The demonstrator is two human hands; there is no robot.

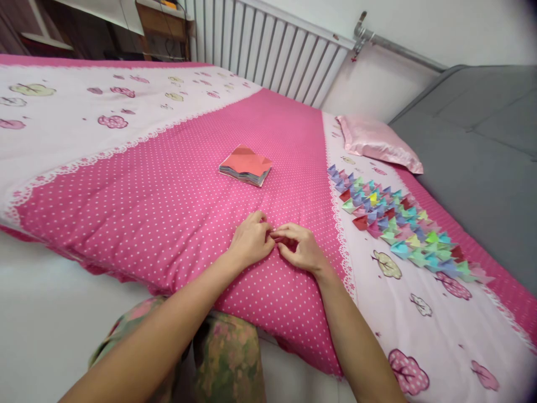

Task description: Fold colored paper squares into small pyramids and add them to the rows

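Observation:
Just above the pink dotted bedspread (168,196), my left hand (253,239) and my right hand (302,249) meet at the fingertips. Both are closed in a pinch on a small piece of reddish paper (276,237), mostly hidden by the fingers; its folded shape cannot be made out. Beyond my hands lies a stack of square paper sheets (245,163), a red-orange one on top. Over to the right, rows of small folded paper boats (392,221) in many colours stand close together on the white band of the bedspread.
A pink pillow (377,140) lies by the grey headboard (474,157) on the right. At the back are a white radiator (268,47) and a metal pipe (403,51). A wooden desk (165,28) stands at the far left. My knees are at the bed's near edge.

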